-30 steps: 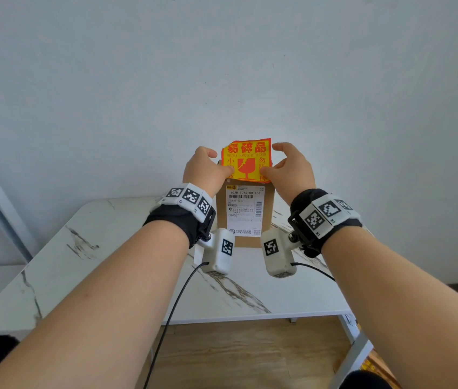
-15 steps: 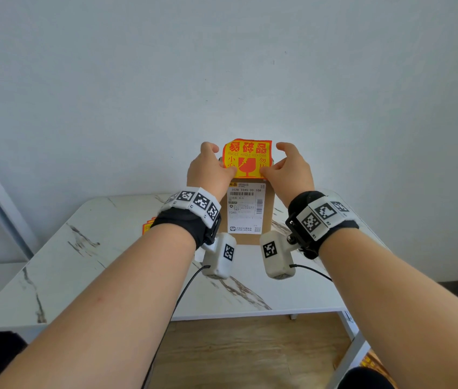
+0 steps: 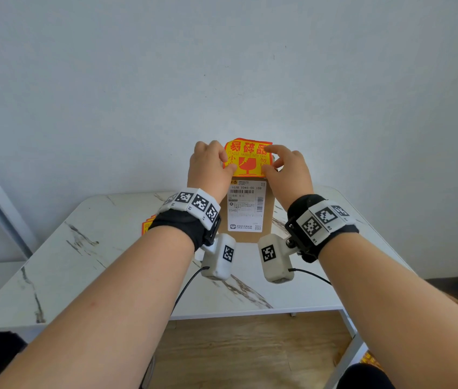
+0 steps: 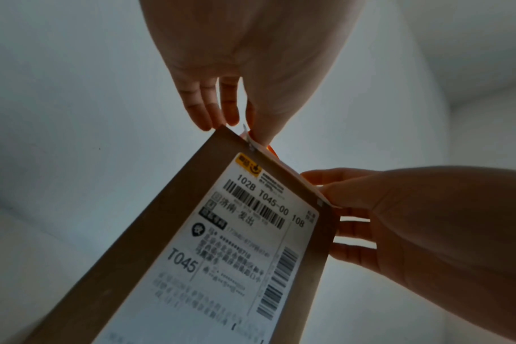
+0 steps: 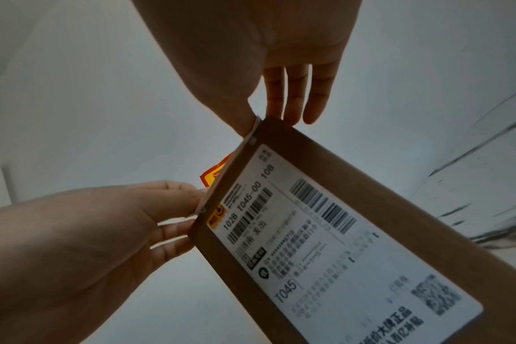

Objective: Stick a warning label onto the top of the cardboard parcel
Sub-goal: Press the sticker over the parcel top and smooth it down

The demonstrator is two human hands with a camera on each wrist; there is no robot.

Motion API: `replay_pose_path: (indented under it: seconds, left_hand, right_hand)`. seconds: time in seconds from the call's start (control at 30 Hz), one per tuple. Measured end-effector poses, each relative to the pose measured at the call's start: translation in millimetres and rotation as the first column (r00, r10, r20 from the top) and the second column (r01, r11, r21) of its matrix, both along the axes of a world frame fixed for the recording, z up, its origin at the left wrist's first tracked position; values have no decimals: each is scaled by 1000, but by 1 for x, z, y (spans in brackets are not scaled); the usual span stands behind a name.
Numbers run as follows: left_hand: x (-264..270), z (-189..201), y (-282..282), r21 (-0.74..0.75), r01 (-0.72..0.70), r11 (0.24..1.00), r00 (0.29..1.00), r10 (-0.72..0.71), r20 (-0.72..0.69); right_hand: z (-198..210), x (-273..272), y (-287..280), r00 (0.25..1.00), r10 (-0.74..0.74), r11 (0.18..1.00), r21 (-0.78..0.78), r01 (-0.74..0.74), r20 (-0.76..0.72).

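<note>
Presently, going left to right: a stack of spare labels [image 3: 147, 224] lies on the marble worktop [image 3: 87, 248], partly hidden behind the left forearm. The left hand [image 3: 210, 169] pinches the left edge of the warning label [image 3: 248, 158] between thumb and forefinger; its other fingers reach behind the upper corner of the cardboard parcel [image 3: 269, 211]. The parcel stands upright on the worktop, its white shipping label [image 3: 246, 206] facing the person. The warning label, yellow and red with a broken-glass symbol, sits at the parcel's top edge and rises above it; whether it is stuck down cannot be told. The right hand [image 3: 288, 171] pinches the label's right edge likewise, thumb at the front, forefinger at its upper corner, remaining fingers [image 5: 298, 97] extended behind the parcel.
</note>
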State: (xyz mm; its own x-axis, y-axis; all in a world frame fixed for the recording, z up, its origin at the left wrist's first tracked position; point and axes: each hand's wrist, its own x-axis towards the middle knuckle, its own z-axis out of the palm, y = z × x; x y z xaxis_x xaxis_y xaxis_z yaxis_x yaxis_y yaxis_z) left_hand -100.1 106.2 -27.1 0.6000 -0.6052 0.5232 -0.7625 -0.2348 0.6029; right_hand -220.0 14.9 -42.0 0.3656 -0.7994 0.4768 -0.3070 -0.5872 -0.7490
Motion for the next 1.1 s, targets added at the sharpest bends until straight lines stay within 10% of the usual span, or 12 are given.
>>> replay_pose_path:
  seconds: [0.6, 0.83, 1.1]
  left_hand:
    - [5, -8, 4, 52, 58, 997, 993, -53, -107]
    - [4, 0, -1, 189, -32, 981, 891, -57, 450]
    - [15, 7, -8, 391, 102, 915, 956, -199, 214]
  right_hand:
    - [0, 9, -8, 999, 19, 996, 81, -23, 47]
    - [6, 10, -9, 997, 73, 995, 70, -71, -24]
    - [8, 6, -9, 997, 76, 987, 142, -73, -15]
